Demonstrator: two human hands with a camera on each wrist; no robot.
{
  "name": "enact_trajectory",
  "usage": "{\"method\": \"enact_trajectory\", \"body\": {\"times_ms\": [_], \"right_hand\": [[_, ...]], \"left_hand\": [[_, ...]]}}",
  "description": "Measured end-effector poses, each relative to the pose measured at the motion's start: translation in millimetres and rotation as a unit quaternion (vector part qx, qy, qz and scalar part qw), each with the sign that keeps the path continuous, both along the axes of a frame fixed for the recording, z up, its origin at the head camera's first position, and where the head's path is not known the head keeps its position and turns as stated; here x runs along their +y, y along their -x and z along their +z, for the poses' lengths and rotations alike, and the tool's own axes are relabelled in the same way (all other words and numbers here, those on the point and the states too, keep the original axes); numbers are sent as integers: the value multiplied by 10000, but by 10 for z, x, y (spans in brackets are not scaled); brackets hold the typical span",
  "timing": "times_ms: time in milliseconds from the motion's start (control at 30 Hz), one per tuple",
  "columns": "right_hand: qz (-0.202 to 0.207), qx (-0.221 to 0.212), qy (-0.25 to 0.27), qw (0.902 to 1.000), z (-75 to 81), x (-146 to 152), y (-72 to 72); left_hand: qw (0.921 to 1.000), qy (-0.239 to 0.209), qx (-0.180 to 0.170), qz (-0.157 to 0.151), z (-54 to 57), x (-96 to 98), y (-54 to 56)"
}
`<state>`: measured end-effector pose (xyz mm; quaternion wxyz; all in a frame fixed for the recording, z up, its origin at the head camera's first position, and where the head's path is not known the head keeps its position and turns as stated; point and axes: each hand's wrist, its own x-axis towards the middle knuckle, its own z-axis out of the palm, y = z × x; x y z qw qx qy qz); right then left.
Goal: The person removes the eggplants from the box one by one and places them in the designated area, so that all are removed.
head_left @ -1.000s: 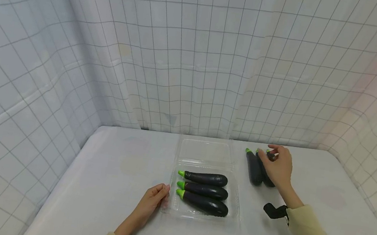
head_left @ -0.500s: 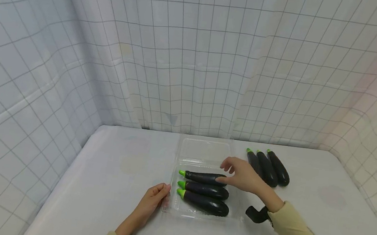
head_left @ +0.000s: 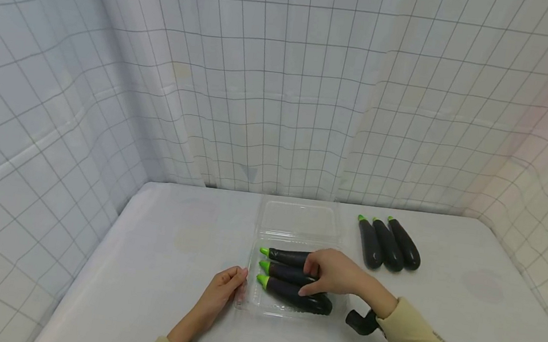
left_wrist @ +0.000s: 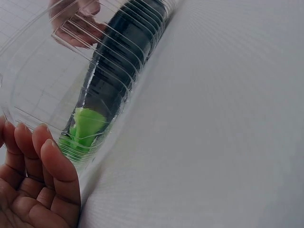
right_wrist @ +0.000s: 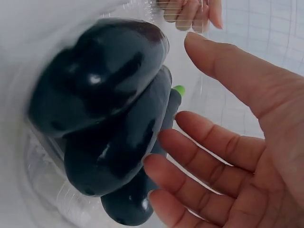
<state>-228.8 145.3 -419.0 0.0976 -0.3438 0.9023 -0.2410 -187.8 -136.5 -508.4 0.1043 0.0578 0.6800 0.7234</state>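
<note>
Three dark eggplants with green stems lie side by side in a clear plastic container: a back eggplant [head_left: 288, 257], a middle eggplant [head_left: 286, 274] and a front eggplant [head_left: 285, 292]. My left hand [head_left: 223, 292] holds the left edge of the container [head_left: 256, 303]; its curled fingers [left_wrist: 61, 166] show at the clear wall in the left wrist view. Over the right part of the eggplants is my right hand [head_left: 335, 273], hiding some of them. Thumb and fingers are spread apart in the right wrist view, with nothing gripped between them.
Behind the container's tray its hinged clear lid [head_left: 298, 220] lies folded back on the white table [head_left: 180, 251]. Three more eggplants [head_left: 387, 246] lie together at the back right. White gridded curtains [head_left: 291, 81] stand behind and at both sides.
My right hand has moved left and toward me, from the eggplants at the back right to over those in the container. The left hand has stayed at the container's edge.
</note>
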Motion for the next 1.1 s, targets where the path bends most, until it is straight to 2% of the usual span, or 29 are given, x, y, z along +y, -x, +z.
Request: {"method": "enact_trajectory", "body": {"times_ms": [400, 633, 767, 933, 1100], "right_hand": [[-30, 122, -352, 9993, 37, -136, -134], [93, -375, -210, 9990, 1, -149, -185], [169, -473, -158, 9986, 7, -147, -200], [100, -397, -429, 9982, 3, -181, -220], [50, -290, -724, 9969, 8, -206, -251]], "left_hand": [[10000, 12, -52, 68, -8, 1, 3], [9997, 108, -169, 120, 0, 4, 5], [9999, 85, -126, 59, -12, -5, 11], [9999, 95, 73, -57, -26, -14, 11], [10000, 42, 64, -19, -17, -5, 6]]}}
